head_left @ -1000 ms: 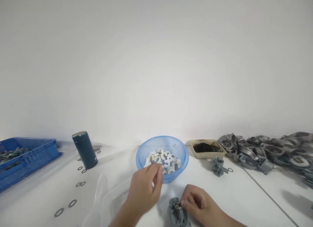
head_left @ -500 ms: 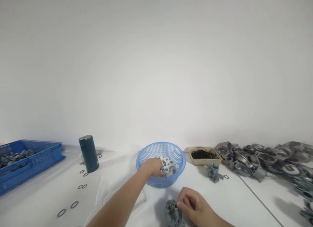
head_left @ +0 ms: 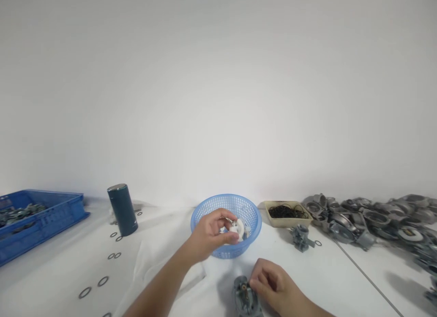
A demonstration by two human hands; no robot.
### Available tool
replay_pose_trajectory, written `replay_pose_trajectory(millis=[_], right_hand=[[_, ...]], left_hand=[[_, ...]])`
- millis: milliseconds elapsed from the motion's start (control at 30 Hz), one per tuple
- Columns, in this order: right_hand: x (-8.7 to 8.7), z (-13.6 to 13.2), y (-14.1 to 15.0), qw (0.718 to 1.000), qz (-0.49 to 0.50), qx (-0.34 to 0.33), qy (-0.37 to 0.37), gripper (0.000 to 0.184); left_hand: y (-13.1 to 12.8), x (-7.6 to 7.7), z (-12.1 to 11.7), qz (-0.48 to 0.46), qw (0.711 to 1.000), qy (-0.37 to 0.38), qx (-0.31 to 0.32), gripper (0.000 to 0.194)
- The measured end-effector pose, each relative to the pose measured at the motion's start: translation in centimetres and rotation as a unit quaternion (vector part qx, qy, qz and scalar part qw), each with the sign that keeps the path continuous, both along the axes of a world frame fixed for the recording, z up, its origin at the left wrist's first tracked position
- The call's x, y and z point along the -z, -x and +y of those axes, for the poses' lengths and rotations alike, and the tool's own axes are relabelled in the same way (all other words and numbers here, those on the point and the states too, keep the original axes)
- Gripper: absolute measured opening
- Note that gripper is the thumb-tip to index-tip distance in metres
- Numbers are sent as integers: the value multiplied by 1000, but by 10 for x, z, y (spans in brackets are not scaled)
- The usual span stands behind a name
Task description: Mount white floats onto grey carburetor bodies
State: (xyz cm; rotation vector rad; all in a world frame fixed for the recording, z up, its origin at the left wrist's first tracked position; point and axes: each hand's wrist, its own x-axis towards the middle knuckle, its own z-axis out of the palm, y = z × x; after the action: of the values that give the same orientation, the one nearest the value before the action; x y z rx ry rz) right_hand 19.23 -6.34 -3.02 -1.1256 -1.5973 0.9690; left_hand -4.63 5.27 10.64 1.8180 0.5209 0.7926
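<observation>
My left hand (head_left: 214,232) is raised just over the blue plastic basket (head_left: 226,255), thumb and fingers closed on a white plastic carburetor float (head_left: 240,229). More white floats lie in the basket, partly hidden by that hand. Below and to the right, my right hand (head_left: 273,283) has its fingers curled against the grey metal carburetor body (head_left: 244,298), which rests on the white table with its open side up. A small brass-coloured part shows inside the body. The bottom of this body is cut off by the frame edge.
A cream tray (head_left: 290,223) of thin black rings stands right of the basket, near another carburetor body (head_left: 301,237). A heap of metal carburetor parts (head_left: 372,219) spreads along the right. Leftward are a dark green flask (head_left: 123,211), several loose rings (head_left: 103,281) and a blue crate (head_left: 44,230).
My left hand has come up out of the basket's pile with a white float between its fingers. My right hand stays at the carburetor body; the view has shifted slightly.
</observation>
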Motion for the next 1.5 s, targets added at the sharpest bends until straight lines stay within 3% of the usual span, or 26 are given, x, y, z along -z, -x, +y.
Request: replay_pose_trajectory(millis=[167, 333, 433, 667, 767, 933, 1067, 1167, 1267, 1500], right_hand=[[-2, -3, -2, 1000, -7, -4, 6, 71], [-3, -6, -2, 1000, -5, -6, 20, 67], [2, -6, -4, 1000, -6, -11, 26, 66], [30, -1, -11, 1000, -12, -6, 9, 63], [25, -5, -10, 1000, -12, 3, 28, 61], [-1, -15, -4, 999, -13, 2, 51, 67], [-14, -19, -1, 997, -14, 4, 76, 67], [-16, -21, -1, 996, 1, -5, 86, 65], [-15, -23, -3, 996, 13, -10, 89, 61], [-15, -27, -5, 997, 12, -19, 77, 49]], left_hand=[[3, 26, -40, -110, 981, 161, 7, 77], [1, 43, -51, -149, 954, 260, 11, 68], [3, 46, -51, -157, 945, 288, 9, 63], [5, 48, -53, -133, 943, 304, 3, 55], [4, 49, -53, -100, 941, 324, -6, 55], [5, 48, -50, -48, 938, 344, -18, 63], [5, 50, -51, 17, 955, 292, -43, 52], [6, 53, -54, 116, 978, 150, -90, 28], [7, 55, -56, 161, 983, 15, -90, 19], [8, 48, -51, 180, 981, -54, -56, 21]])
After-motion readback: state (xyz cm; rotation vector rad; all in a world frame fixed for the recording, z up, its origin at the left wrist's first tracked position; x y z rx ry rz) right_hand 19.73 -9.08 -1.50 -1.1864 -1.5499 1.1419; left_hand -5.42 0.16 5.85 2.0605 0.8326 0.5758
